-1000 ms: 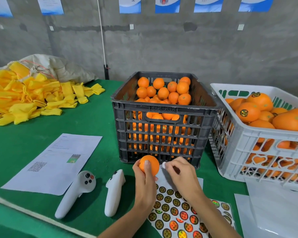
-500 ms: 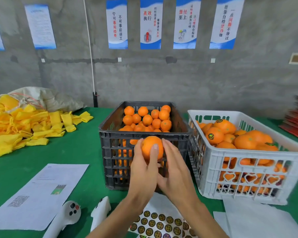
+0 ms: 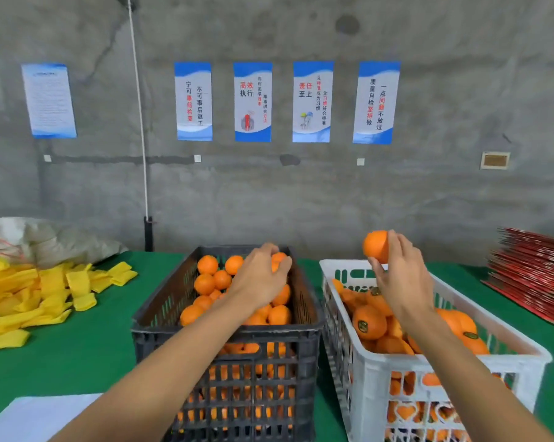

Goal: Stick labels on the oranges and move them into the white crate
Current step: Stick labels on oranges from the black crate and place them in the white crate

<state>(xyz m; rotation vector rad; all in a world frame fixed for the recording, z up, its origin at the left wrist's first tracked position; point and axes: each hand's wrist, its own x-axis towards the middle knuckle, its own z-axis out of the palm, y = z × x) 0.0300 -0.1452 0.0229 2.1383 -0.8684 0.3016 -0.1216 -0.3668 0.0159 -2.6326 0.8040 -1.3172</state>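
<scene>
Two hands busy: my right hand has its fingers clamped on the orange, held above the far end of the white crate, so drop is straight down. Left hand curls round another orange in the black crate.

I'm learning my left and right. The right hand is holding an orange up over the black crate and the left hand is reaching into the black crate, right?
Almost. The head view shows the right hand holding the orange up over the white crate, not the black one. The left hand is indeed reaching into the black crate.
</scene>
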